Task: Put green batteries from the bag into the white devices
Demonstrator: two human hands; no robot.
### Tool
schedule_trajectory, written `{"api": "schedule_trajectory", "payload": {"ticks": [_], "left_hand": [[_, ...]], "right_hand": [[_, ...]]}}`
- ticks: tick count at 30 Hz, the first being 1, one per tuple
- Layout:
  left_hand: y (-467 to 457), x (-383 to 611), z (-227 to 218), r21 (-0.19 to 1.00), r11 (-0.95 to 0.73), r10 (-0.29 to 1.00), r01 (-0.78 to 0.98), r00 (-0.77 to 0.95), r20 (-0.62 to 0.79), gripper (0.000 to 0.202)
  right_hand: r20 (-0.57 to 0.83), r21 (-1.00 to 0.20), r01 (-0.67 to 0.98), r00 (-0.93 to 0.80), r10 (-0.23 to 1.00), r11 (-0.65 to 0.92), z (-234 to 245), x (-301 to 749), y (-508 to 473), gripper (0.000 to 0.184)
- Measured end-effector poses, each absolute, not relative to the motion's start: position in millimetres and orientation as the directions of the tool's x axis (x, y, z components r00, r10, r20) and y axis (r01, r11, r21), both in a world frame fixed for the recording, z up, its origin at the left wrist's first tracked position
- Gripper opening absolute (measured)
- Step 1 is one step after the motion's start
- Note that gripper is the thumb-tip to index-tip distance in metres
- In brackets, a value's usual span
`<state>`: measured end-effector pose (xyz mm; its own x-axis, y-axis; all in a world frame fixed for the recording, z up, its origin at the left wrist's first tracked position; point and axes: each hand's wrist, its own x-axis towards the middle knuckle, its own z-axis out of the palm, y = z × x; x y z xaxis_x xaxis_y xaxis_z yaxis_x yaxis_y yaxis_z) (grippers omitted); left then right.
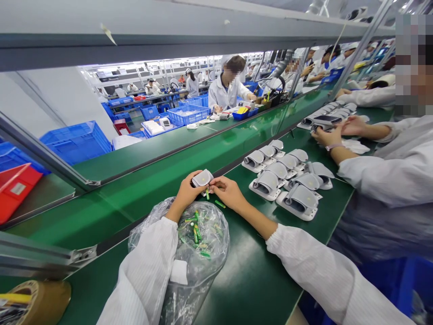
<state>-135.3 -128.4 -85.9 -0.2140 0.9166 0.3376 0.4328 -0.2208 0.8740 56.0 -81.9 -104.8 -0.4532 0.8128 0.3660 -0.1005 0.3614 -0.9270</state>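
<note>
Both hands meet at the middle of the bench. The left hand (185,195) curls round a small white-and-grey cuffed device (202,178), thumb and fingers closed on its left side. The right hand (229,192) pinches its right edge with the fingertips. They hold it just above the dark green belt surface (257,271), near its far lip.

A slim green battery (207,194) pokes down between the two hands, just under the device. Whether a finger grips it or it sits partly in the device, I cannot tell. A second green battery (220,204) lies loose on the belt beside the right wrist. Under the left forearm sprawls a crumpled clear plastic bag (206,266) with more green batteries (196,232) inside (its mouth seems to open towards the hands).

To the right, a cluster of matching white cuffed units (287,180) stands in rows, well apart from the hands. Beyond it a co-worker's hand (327,137) rests by another row.

To my eye the loose battery is the weak spot — a nudge from the right wrist could send it rolling across the belt. The left sleeve lies on the bag, so a quick pull of that arm could drag it and spill what is inside. The battery under the device looks barely held — it could drop if the pinch slackens.
</note>
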Motion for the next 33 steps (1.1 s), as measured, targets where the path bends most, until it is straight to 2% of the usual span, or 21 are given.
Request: {"api": "schedule_trajectory", "payload": {"ticks": [3, 5, 11, 14, 18, 22, 25, 33], "left_hand": [[-128.5, -135.3, -85.8, 0.878, -0.225, 0.917, 0.421, -0.213, 0.337, 0.062], [-128.9, -135.1, -85.4, 0.88, -0.222, 0.919, 0.42, -0.21, 0.332, 0.061], [-129.9, -135.0, -84.6, 0.867, -0.222, 0.912, 0.445, -0.22, 0.346, 0.06], [-129.4, -135.9, -85.4, 0.874, -0.242, 0.876, 0.422, -0.292, 0.384, 0.061], [-129.3, -136.0, -86.3, 0.882, -0.222, 0.858, 0.416, -0.347, 0.379, 0.06], [-129.9, -134.4, -86.3, 0.866, -0.213, 0.886, 0.453, -0.284, 0.367, 0.06], [-130.0, -134.0, -86.2, 0.858, -0.214, 0.894, 0.467, -0.26, 0.364, 0.06], [-131.4, -132.1, -82.7, 0.843, -0.221, 0.907, 0.491, -0.214, 0.362, 0.059]], "right_hand": [[0.481, -0.819, 0.049, -0.485, 0.73, 0.572, -104.9, 58.4, -85.8, 0.015], [0.5, -0.742, 0.126, -0.549, 0.669, 0.658, -105.8, 58.8, -87.9, 0.012], [0.493, -0.606, 0.285, -0.599, 0.631, 0.743, -100.9, 61.2, -91.2, 0.02], [0.46, -0.539, 0.258, -0.707, 0.537, 0.802, -88.3, 76.8, -90.8, 0.023], [0.289, -0.514, 0.166, -0.89, 0.353, 0.842, -79.9, 98.6, -84.8, 0.026], [0.277, -0.527, 0.185, -0.886, 0.373, 0.83, -87.5, 98.6, -75.8, 0.02], [0.336, -0.54, 0.163, -0.858, 0.389, 0.825, -93.7, 92.8, -71.9, 0.017], [0.562, -0.645, 0.142, -0.578, 0.592, 0.751, -109.7, 80.5, -64.3, 0.016]]}}
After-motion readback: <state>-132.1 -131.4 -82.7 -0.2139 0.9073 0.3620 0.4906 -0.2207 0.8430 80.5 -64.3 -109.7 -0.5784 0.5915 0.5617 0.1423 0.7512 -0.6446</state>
